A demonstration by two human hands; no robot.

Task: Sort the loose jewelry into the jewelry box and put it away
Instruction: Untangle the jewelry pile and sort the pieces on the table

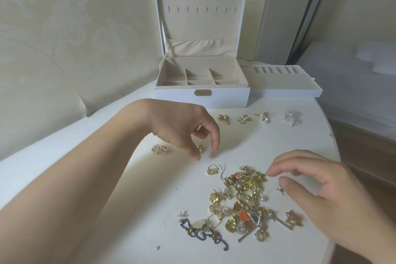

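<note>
On the round white worktop [300,146] a heap of loose gold, pearl and coloured jewelry [244,201] lies near the viewer, right of centre. The right hand [317,195] hovers at the heap's right edge, thumb and forefinger bent toward each other with a gap between them; its grip pinches nothing that can be made out, though a small silver earring [280,188] lies just beside the thumb tip. The left hand [182,128] reaches in from the left, fingers curled downward, thumb and forefinger tips apart on either side of a small gold earring [200,148] on the worktop; whether they touch it cannot be told. Left of that hand lies a pearl cluster piece [159,149]. At the far side stands a white rectangular jewelry box [222,97], lid upright, its beige lining showing divided compartments. A white removable tray with ring slots [285,83] sits just right of the box, touching it. Between box and hands, a row of sorted pairs lies across the worktop: gold ball earrings [223,118], gold hoops [243,118], a silver and red piece [264,117], and clear drop earrings [292,119]. A dark grey wavy piece [199,232] lies at the near left of the heap.
</note>
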